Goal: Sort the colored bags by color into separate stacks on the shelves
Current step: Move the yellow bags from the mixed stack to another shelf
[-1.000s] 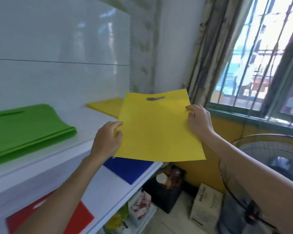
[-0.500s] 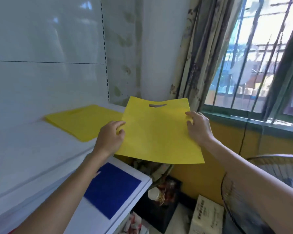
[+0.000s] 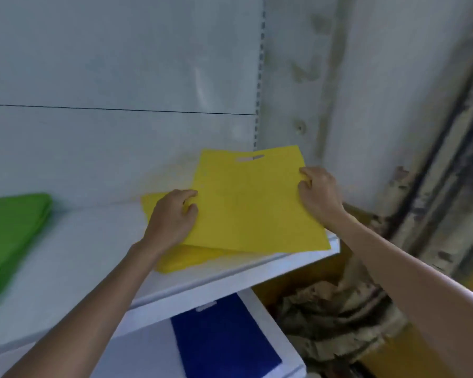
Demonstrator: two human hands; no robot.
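I hold a flat yellow bag (image 3: 251, 203) with a cut-out handle by both side edges. My left hand (image 3: 172, 219) grips its left edge and my right hand (image 3: 318, 192) pinches its right edge. The bag hovers just over a stack of yellow bags (image 3: 180, 260) lying on the upper white shelf (image 3: 93, 257), covering most of it and tilted a little against it. A stack of green bags (image 3: 11, 233) lies at the left end of that shelf. A blue bag (image 3: 221, 342) rests on the lower shelf (image 3: 148, 356).
The shelf's white back panel (image 3: 120, 77) rises behind the stacks. To the right stand a stained wall (image 3: 366, 91) and a worn curtain (image 3: 432, 173), with crumpled material (image 3: 333, 315) below the shelf end.
The yellow bag has moved left and forward, from beside the shelf end to over the yellow stack. My view has swung left and closer to the shelf; the window has left the frame.
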